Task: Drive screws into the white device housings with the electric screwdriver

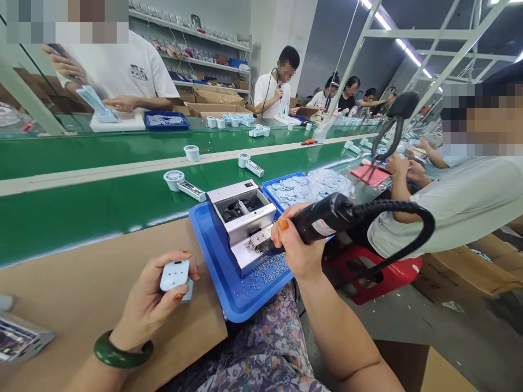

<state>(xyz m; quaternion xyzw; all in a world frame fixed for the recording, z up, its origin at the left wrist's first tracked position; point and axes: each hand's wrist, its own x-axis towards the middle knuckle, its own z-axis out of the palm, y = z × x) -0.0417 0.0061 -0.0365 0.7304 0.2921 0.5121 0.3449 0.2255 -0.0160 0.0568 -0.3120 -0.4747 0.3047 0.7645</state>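
Note:
My left hand [153,296] is closed around a small light-blue plastic part [175,275] with several dark holes in its face, held above the cardboard. In my right hand [300,245] is a black electric screwdriver [322,218], its cable curving away to the right. The screwdriver's tip points down at the front of a silver screw feeder [247,218]; whether it touches there I cannot tell. That feeder stands in a blue tray [232,310], where many small loose screws [267,275] lie.
Behind the feeder, a second blue tray [281,177] holds light-blue parts and a plastic bag. White round-headed units [174,179] lie on the green conveyor [102,218]. A metal-cased piece [20,337] sits at lower left. A co-worker sits right, beside a red stool [368,283].

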